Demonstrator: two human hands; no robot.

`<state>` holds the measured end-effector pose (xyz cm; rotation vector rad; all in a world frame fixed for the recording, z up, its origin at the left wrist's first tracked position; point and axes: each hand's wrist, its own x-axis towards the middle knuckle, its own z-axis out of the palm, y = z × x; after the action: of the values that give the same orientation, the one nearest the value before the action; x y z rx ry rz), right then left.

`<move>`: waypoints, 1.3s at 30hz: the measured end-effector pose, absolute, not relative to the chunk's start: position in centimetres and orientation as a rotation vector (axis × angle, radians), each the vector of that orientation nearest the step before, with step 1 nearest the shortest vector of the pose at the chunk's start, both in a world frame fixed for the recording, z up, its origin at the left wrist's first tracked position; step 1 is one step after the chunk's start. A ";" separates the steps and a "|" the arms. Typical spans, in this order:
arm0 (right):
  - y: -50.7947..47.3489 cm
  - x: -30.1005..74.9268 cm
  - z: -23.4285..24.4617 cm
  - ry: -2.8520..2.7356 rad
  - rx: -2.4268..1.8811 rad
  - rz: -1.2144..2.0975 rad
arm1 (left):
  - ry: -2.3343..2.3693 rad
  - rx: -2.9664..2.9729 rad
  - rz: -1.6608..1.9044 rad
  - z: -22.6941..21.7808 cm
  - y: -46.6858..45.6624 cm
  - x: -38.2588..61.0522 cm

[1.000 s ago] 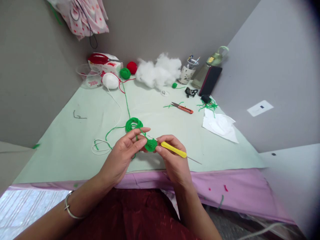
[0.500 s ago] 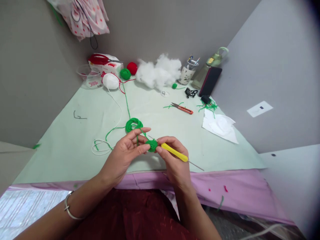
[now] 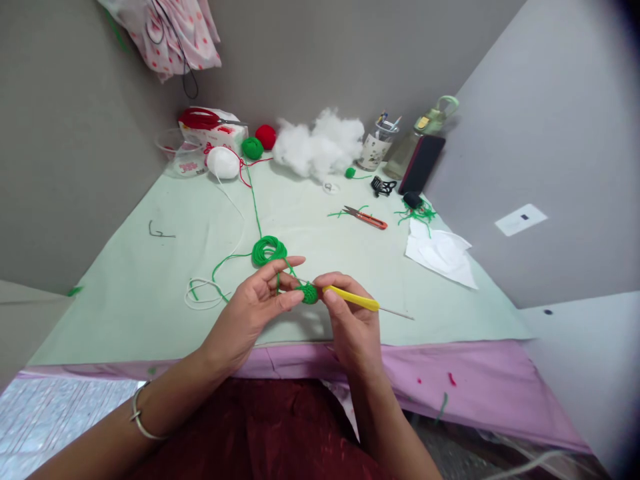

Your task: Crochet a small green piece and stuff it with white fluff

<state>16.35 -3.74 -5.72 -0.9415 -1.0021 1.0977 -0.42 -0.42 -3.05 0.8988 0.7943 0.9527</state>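
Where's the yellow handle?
In the head view, the yellow handle is in the right grip, slightly below and right of centre, just right of the small green crocheted piece at the left grip.

Silvery bangle (image 3: 142, 429), dark red clothing (image 3: 260, 433)

The slim bangle rounds the left forearm (image 3: 190, 377), a small crosspiece (image 3: 135, 415) on its curve. Right of the bangle, the clothing shows soft folds; farther right, the other forearm (image 3: 393, 417) is bare.
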 end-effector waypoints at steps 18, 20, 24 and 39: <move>-3.4 16.0 -5.4 -0.985 -0.875 1.033 | 0.835 1.016 0.940 -2.5 -0.5 -0.5; -3.4 16.1 -5.2 -0.983 -0.861 1.029 | 0.839 1.019 0.947 -2.5 -0.5 -0.5; -3.3 16.3 -4.8 -1.023 -0.830 1.028 | 0.845 1.030 0.962 -2.5 -0.5 -0.5; -4.5 16.1 -3.7 -1.287 -0.949 0.711 | 0.913 1.128 0.996 -2.1 -0.7 -0.7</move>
<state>16.06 -4.52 -3.69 -0.9489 -1.2868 0.7106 -0.74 -0.73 -2.15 1.1277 0.9133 0.9960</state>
